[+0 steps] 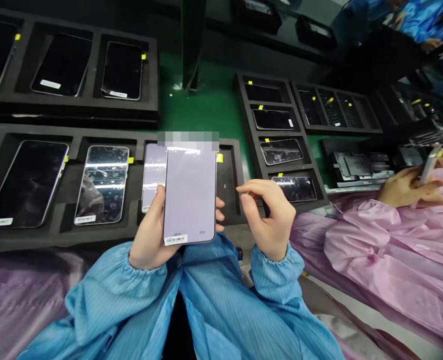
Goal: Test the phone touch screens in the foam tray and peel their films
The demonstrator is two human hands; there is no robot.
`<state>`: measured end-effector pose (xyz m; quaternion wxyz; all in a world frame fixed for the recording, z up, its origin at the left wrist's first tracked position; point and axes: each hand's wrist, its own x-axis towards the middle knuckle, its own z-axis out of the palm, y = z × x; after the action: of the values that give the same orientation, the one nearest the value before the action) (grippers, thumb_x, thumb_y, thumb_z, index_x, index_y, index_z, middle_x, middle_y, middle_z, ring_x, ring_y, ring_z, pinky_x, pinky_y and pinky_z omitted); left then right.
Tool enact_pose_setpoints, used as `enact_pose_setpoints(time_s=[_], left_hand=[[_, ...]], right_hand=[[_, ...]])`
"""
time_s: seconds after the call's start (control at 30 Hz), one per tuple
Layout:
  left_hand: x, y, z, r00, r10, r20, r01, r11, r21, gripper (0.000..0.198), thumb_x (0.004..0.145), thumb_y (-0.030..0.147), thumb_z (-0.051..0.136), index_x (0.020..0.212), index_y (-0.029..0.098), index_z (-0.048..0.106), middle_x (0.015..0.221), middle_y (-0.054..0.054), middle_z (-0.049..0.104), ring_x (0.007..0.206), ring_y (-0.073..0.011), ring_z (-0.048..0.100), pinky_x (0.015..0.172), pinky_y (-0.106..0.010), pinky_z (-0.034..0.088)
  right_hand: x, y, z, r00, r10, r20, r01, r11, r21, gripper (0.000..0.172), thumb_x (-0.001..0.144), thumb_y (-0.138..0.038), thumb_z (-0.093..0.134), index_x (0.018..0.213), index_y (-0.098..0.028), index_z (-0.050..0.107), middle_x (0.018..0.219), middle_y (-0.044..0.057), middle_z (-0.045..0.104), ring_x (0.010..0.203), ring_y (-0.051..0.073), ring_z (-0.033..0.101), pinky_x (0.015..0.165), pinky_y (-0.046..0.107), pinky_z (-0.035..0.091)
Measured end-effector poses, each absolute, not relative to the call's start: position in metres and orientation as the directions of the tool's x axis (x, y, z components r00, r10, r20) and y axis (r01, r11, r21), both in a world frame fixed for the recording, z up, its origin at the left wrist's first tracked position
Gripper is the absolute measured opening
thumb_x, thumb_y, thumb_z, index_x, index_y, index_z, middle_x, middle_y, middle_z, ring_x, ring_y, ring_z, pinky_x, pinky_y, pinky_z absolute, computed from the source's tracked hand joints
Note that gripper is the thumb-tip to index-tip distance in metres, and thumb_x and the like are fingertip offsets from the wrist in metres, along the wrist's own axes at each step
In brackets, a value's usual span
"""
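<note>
My left hand [152, 227] is closed around a smartphone [190, 195], thumb on its left edge and fingertips showing at the right edge. Its screen is lit plain pale lilac, with a white barcode label at the lower left corner and small text along the bottom. A blurred patch covers the phone's top. To the right of it, my right hand [268, 212] is in the air, empty, with fingers curled loosely and thumb apart from the index finger. Behind the held phone, another lit phone [152, 175] lies in a black compartment tray [69, 195], partly hidden.
Dark-screened phones with yellow tabs lie in a tray [152, 75] at the back left. More phone trays stand at the right, including a narrow tray [244, 100]. A dark post [191, 45] rises from the green bench [176, 107]. A co-worker's pink sleeve [367, 220] is close on the right.
</note>
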<state>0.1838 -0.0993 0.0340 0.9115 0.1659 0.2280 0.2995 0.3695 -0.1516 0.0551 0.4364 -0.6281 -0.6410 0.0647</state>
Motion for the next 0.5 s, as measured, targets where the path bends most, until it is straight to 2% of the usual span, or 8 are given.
enact_pose_setpoints(time_s=[0.2,0.27,0.4,0.5], left_hand=[[0.182,-0.109,0.024,0.815,0.494,-0.304,-0.36,0.841,0.403,0.068,0.094,0.067,0.032,0.134,0.018,0.058,0.118,-0.015,0.07,0.096,-0.0283,0.071,0.085,-0.044,0.062],[0.181,-0.113,0.021,0.82,0.481,-0.311,-0.343,0.847,0.406,0.069,0.093,0.067,0.035,0.137,0.018,0.056,0.121,-0.016,0.069,0.095,-0.0288,0.071,0.085,-0.044,0.061],[0.182,-0.118,0.016,0.772,0.518,-0.369,-0.341,0.827,0.447,0.069,0.091,0.067,0.041,0.13,0.014,0.061,0.119,-0.015,0.071,0.096,-0.0294,0.072,0.085,-0.04,0.061],[0.185,-0.121,0.011,0.67,0.559,-0.489,-0.332,0.814,0.476,0.061,0.093,0.061,0.045,0.131,0.015,0.061,0.115,-0.011,0.074,0.103,-0.0278,0.071,0.091,-0.036,0.059]], right_hand=[[0.375,-0.135,0.059,0.182,0.929,0.321,0.719,0.097,-0.689,0.014,0.1,-0.028,0.051,0.104,-0.021,0.063,0.092,0.002,0.066,0.081,0.014,0.058,0.069,0.027,0.045],[0.375,-0.132,0.059,0.162,0.942,0.295,0.736,0.084,-0.672,0.015,0.101,-0.031,0.05,0.096,-0.021,0.06,0.085,0.001,0.061,0.078,0.013,0.056,0.068,0.027,0.043],[0.37,-0.131,0.059,0.126,0.934,0.334,0.807,0.1,-0.583,0.031,0.101,-0.028,0.051,0.071,-0.021,0.049,0.068,-0.002,0.048,0.068,0.013,0.047,0.066,0.029,0.038],[0.363,-0.129,0.062,0.092,0.9,0.427,0.807,0.184,-0.561,0.029,0.096,-0.025,0.058,0.068,-0.021,0.054,0.079,0.001,0.055,0.076,0.015,0.049,0.072,0.031,0.043]])
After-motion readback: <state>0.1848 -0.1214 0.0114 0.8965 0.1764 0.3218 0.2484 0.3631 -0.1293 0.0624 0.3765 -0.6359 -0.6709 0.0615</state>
